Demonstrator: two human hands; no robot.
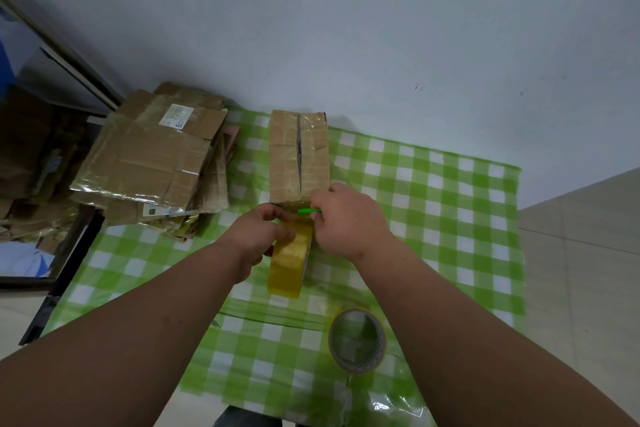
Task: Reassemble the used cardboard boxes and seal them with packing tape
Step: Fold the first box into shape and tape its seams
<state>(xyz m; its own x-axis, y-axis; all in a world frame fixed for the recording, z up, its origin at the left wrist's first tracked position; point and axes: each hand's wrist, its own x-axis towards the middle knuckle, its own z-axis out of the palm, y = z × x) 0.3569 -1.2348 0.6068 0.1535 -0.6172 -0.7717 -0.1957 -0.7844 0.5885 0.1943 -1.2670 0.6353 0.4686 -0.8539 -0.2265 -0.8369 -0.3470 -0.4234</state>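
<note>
The left hand grips a yellow tape roll at center frame, fingers curled over its upper edge, the roll standing on edge just below the box. The right hand pinches a thin green tool between thumb and fingers, its tip pointing left at the near end of the box, just above the roll. What kind of tool it is cannot be told.

The box stands closed at upper center, long side running away from the viewer, a dark seam down the middle of its top between the two flaps, with glossy old tape on its surface. Its near end touches or nearly touches both hands.

A second roll, nearly used up, lies flat at lower center-right, well apart from the hands. At left, a stack of flattened boxes with a white label on top lies partly on the green checked cloth that covers the table. A white wall fills the top of the frame.
</note>
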